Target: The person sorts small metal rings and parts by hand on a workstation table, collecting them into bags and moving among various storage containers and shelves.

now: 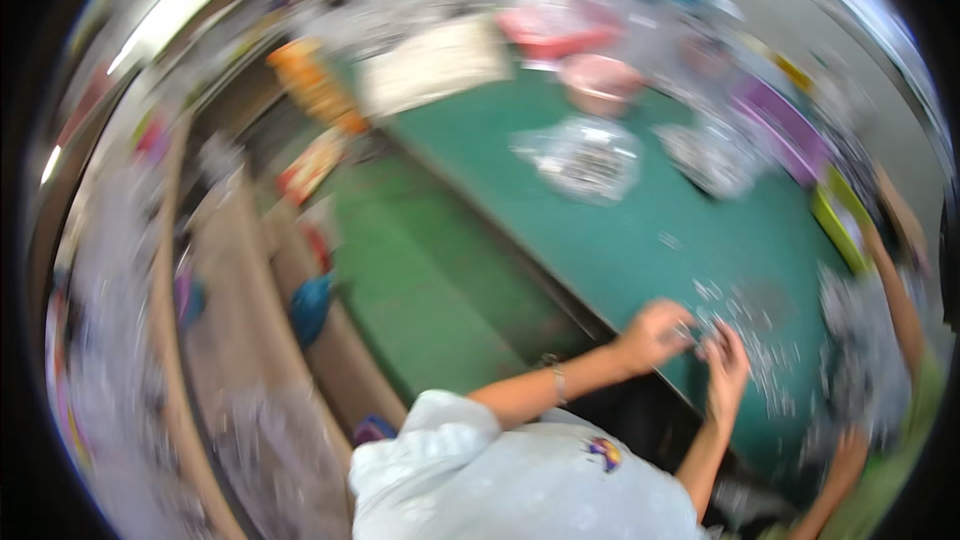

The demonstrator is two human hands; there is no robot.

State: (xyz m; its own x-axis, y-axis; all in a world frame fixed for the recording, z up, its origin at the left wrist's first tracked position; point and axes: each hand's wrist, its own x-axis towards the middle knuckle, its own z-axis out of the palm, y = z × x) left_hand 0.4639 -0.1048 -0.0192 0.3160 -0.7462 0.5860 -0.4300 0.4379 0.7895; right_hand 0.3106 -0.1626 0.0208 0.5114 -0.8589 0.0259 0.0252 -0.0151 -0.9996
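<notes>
Over the near edge of the green table, my left hand is closed, thumb and fingertips together. My right hand faces it with bent fingers, also closed in a pinch. A small shiny piece seems to lie between the two sets of fingertips, too blurred to name. Just beyond and to the right of my hands are scattered small, thin, silvery pieces. A few more lie loose near the fingertips. A clear bag of small pieces rests farther back on the table.
Another clear bag, a pink bowl, a purple basket and a lime-green tray stand along the far side. At the right, a co-worker's arm reaches in. Shelving with cardboard boxes lines the left.
</notes>
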